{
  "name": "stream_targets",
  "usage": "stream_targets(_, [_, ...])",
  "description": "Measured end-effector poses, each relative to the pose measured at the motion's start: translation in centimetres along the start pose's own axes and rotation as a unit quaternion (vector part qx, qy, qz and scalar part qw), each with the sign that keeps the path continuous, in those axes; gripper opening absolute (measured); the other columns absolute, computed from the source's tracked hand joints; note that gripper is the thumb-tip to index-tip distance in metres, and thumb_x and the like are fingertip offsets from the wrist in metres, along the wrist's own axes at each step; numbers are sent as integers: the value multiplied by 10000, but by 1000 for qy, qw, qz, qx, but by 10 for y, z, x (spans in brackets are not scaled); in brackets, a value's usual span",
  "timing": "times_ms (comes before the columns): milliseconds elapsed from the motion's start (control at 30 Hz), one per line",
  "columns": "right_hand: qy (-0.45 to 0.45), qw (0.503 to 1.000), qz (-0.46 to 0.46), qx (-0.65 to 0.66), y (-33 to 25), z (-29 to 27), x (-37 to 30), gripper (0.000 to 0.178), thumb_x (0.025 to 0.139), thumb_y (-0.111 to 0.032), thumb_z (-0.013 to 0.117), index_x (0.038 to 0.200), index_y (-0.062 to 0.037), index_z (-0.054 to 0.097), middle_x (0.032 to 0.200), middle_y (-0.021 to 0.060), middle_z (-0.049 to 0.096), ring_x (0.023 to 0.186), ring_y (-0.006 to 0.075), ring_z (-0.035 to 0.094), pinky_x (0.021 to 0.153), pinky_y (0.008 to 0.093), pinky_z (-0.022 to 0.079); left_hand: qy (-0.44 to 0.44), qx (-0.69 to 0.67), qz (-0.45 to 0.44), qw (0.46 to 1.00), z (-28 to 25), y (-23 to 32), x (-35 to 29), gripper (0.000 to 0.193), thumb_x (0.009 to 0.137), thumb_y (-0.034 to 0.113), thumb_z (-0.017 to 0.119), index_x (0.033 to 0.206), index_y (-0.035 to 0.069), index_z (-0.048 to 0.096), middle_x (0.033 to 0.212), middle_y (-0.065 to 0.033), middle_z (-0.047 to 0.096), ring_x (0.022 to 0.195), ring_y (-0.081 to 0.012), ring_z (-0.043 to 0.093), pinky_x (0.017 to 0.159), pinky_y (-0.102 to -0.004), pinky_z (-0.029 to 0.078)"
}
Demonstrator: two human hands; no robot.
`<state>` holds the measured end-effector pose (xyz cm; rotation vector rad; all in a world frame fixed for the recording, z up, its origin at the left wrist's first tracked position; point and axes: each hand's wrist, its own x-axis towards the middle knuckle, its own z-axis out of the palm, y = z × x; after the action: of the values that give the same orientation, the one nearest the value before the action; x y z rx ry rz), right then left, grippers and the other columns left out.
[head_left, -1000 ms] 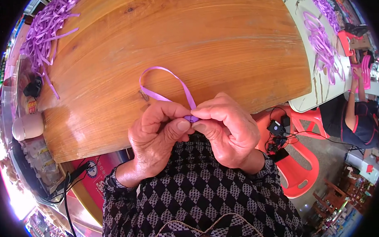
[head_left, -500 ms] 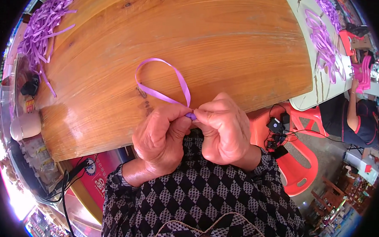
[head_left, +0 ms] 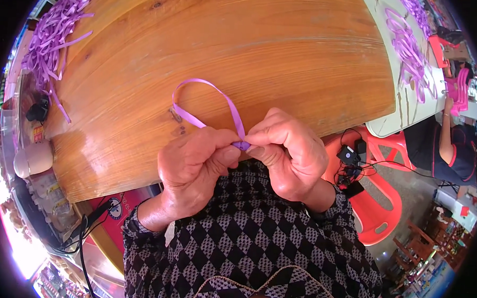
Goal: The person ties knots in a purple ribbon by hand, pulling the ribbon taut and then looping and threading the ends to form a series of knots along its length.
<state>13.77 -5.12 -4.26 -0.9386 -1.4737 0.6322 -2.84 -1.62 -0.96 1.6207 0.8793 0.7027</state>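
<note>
Here, at the centre of the frame, a thin, shiny purple ribbon loop [head_left: 235, 113] has its gathered end clamped between thumb and forefinger of both the left hand [head_left: 193, 166] and the right hand [head_left: 291, 161], fingertips close together. The loop spreads over a brown wooden table [head_left: 283, 61]. Tangled purple ribbons [head_left: 50, 42] crowd the upper left; another loose purple bundle [head_left: 406, 47] lies upper right on a white tabletop [head_left: 408, 114].

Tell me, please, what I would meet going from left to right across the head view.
Purple ribbon pile, left hand, pinched part of purple ribbon loop, right hand, nearer red chair, co-worker in dark clothes.
</note>
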Motion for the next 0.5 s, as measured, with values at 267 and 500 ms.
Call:
stream_targets(267, [12,1000,-3,5,3,3,-1,114,761,24,635,831,22,545,731,112,609,573,163,529,509,270,393,44,-149,-124,980,8,3,-2,133,843,76,596,931,-20,622,686,-36,584,560,-79,541,478,-186,439])
stream_targets(500, [9,998,-50,-37,7,6,-6,140,744,64,626,844,25,537,717,123,599,556,191,525,492,280,394,42,188,130,973,4,-9,-2,121,814,29,597,914,-37,622,681,-71,598,545,-110,550,478,-216,437])
